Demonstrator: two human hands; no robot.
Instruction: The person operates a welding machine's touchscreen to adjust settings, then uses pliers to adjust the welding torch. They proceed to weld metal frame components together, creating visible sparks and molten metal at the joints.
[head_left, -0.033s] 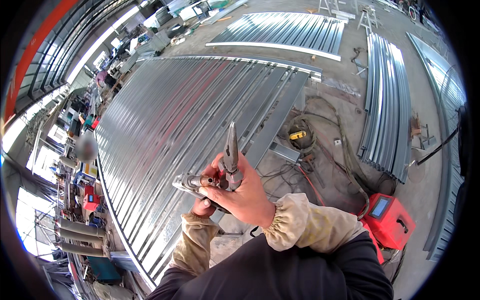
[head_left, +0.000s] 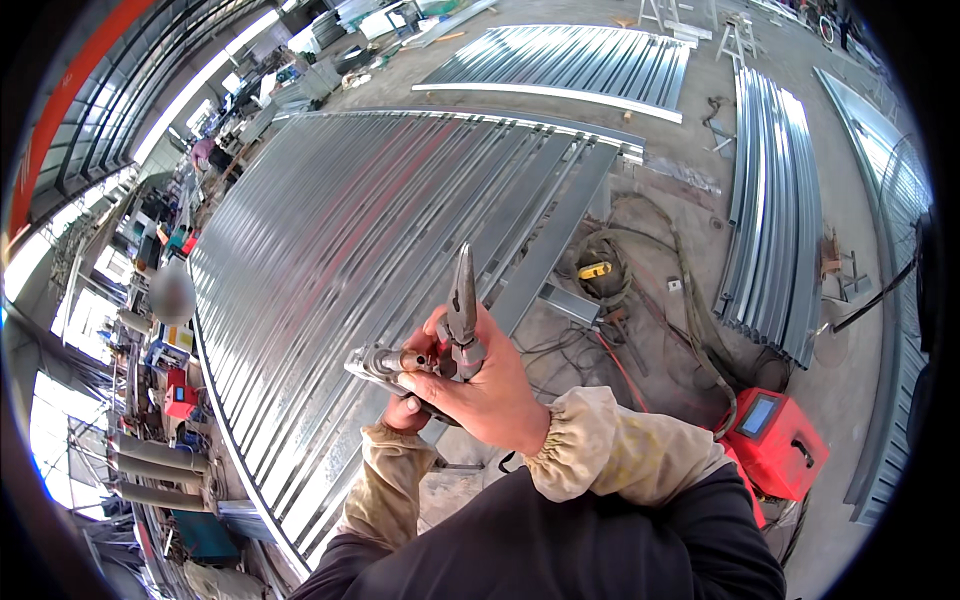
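My right hand [head_left: 498, 402] is closed around a pair of pliers [head_left: 461, 300], whose long grey jaws point up and away from me. Its thumb also presses along a metal tool with a copper-coloured nozzle [head_left: 388, 364], just left of the pliers. From below, my left hand [head_left: 405, 414] grips that same tool. Most of its fingers are hidden behind the tool and my right hand. Both hands are close together, above the near right part of a large panel of ribbed metal sheet [head_left: 330, 240].
A red machine with a small screen [head_left: 780, 440] stands at my right, beside coiled hoses [head_left: 612, 262] and cables. Stacked metal profiles [head_left: 770, 210] lie beyond them. Another ribbed panel [head_left: 560, 65] is farther back. Benches and equipment line the left; a person [head_left: 208, 154] bends over there.
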